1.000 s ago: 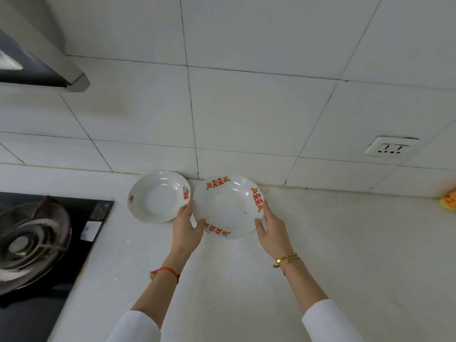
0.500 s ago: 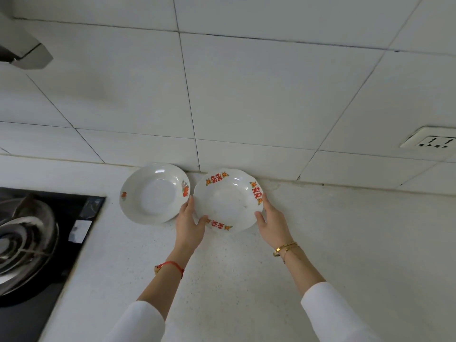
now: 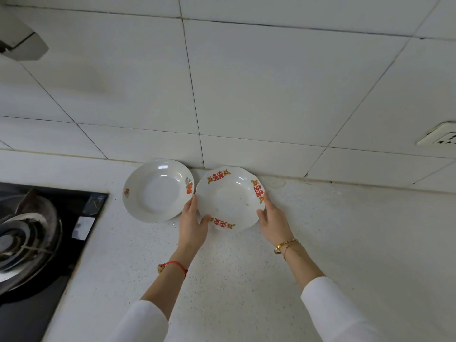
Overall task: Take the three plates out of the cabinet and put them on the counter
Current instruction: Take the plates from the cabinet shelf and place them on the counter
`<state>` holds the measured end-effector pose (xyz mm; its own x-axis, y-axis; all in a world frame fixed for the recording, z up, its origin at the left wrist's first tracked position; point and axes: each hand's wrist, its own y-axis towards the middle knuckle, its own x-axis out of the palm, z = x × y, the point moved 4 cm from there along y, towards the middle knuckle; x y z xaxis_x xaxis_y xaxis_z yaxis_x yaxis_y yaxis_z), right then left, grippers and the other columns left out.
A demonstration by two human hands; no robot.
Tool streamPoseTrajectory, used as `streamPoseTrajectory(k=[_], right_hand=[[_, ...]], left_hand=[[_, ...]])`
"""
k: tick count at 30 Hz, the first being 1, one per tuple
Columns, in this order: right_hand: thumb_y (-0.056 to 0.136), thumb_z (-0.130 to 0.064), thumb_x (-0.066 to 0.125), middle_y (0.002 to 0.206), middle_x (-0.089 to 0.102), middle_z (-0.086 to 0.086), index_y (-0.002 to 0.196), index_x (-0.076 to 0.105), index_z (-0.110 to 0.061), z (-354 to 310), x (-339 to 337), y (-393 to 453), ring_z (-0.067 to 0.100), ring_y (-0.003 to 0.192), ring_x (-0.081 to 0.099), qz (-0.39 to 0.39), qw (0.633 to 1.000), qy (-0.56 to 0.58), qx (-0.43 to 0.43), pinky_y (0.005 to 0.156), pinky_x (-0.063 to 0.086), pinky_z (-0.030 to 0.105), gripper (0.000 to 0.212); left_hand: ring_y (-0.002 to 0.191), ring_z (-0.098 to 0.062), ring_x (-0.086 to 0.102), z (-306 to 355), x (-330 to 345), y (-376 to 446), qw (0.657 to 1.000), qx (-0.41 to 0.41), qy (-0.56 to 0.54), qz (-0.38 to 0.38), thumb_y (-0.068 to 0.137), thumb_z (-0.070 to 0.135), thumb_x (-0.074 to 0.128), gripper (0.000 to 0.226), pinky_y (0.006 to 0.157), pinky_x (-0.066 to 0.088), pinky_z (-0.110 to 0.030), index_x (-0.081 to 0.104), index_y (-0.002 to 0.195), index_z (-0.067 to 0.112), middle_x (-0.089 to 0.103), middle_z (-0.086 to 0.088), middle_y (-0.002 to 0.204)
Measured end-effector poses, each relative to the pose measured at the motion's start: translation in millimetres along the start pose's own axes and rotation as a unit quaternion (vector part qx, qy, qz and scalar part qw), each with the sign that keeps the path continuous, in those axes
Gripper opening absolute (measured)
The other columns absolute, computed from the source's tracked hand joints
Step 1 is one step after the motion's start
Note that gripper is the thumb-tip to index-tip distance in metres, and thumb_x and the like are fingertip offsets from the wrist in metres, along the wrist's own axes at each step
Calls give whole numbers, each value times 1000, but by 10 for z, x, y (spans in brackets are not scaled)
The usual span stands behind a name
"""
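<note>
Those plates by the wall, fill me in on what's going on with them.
A person is setting a plate with red motifs on the white counter, close to the tiled wall. The left hand and right hand hold it by opposite edges, fingers curled round the rim. A second plate with orange fruit prints already lies on the counter just left of it, beside the gas stove. No third plate is in view.

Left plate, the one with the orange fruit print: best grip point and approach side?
Probably the near-left rim of the fruit-print plate, approached from the stove side. It lies flat with a raised, flared rim that fingers can hook under. Its far edge sits close to the tiled wall, and its right edge is crowded by the red-patterned plate and the left hand.
</note>
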<state>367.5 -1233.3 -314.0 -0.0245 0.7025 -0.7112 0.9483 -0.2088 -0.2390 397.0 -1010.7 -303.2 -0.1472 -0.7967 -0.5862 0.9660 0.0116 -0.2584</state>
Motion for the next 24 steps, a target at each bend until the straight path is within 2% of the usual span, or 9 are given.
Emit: streamPoseTrajectory(k=[2, 7, 9, 10, 12, 13, 15, 17, 24], right_hand=[[99, -18, 45, 70, 47, -6, 153, 6, -14, 4, 3, 12, 8, 63, 50, 0, 1000, -3, 3, 60, 51, 26, 67], [100, -19, 43, 77, 46, -5, 153, 4, -14, -7, 3, 13, 7, 64, 46, 0, 1000, -23, 1, 57, 40, 19, 66], [100, -21, 43, 94, 55, 8, 153, 4, -12, -31, -7, 7, 12, 74, 49, -8, 999, -37, 3, 63, 42, 24, 67], [100, -22, 43, 109, 57, 15, 153, 4, -11, -48, -13, 1, 15, 82, 52, -15, 999, -41, 5, 68, 45, 27, 67], [99, -26, 44, 138, 47, 17, 153, 4, -11, -84, -28, -22, 24, 112, 55, -28, 999, -47, 5, 88, 50, 36, 69], [99, -28, 44, 147, 38, 15, 153, 4, -10, -106, -46, -40, 27, 128, 46, -29, 998, -50, 6, 100, 47, 40, 70], [99, -29, 44, 156, 23, 12, 153, 5, -9, -162, -104, -76, 27, 144, 26, -20, 998, -57, 11, 112, 36, 43, 69], [99, -30, 44, 159, 17, 12, 152, 8, -7, -221, -180, -119, 26, 148, 15, -8, 998, -64, 10, 116, 29, 41, 68], [100, -34, 41, 161, 12, 8, 152, 14, -9, -405, -512, -412, 23, 150, 4, 33, 996, -84, -22, 121, 10, 36, 64]], left_hand=[[141, -28, 34, -23, 22, 0, 1000, 0, -2, 2, 90, 12, 64, 76, 115, 28, -44, 22, 153, 12, 36, -8, 152], [144, -27, 30, -48, 45, -7, 1000, 15, 7, 6, 91, 11, 63, 76, 116, 26, -42, 19, 153, 12, 32, -6, 156], [145, -26, 28, -39, 38, -16, 1000, 23, 16, -1, 92, 12, 62, 76, 116, 26, -42, 17, 154, 12, 31, -6, 157], [145, -26, 28, -28, 29, -24, 999, 27, 22, -8, 92, 14, 61, 77, 117, 27, -43, 16, 154, 12, 30, -5, 157], [146, -25, 27, -3, 4, -51, 998, 34, 38, -22, 94, 17, 60, 76, 117, 28, -43, 14, 154, 12, 28, -4, 158], [146, -25, 26, 11, -15, -69, 998, 38, 48, -27, 94, 19, 59, 75, 117, 28, -43, 14, 154, 12, 28, -4, 158], [145, -25, 27, 41, -62, -116, 996, 48, 69, -28, 95, 23, 57, 72, 117, 29, -43, 17, 154, 12, 29, -5, 158], [144, -25, 29, 66, -135, -170, 994, 58, 87, -25, 96, 25, 56, 68, 116, 29, -41, 21, 153, 12, 31, -6, 157], [142, -23, 31, 249, -570, -378, 978, 139, 155, 8, 95, 25, 56, 65, 112, 36, -39, 26, 152, 15, 38, -6, 152]])
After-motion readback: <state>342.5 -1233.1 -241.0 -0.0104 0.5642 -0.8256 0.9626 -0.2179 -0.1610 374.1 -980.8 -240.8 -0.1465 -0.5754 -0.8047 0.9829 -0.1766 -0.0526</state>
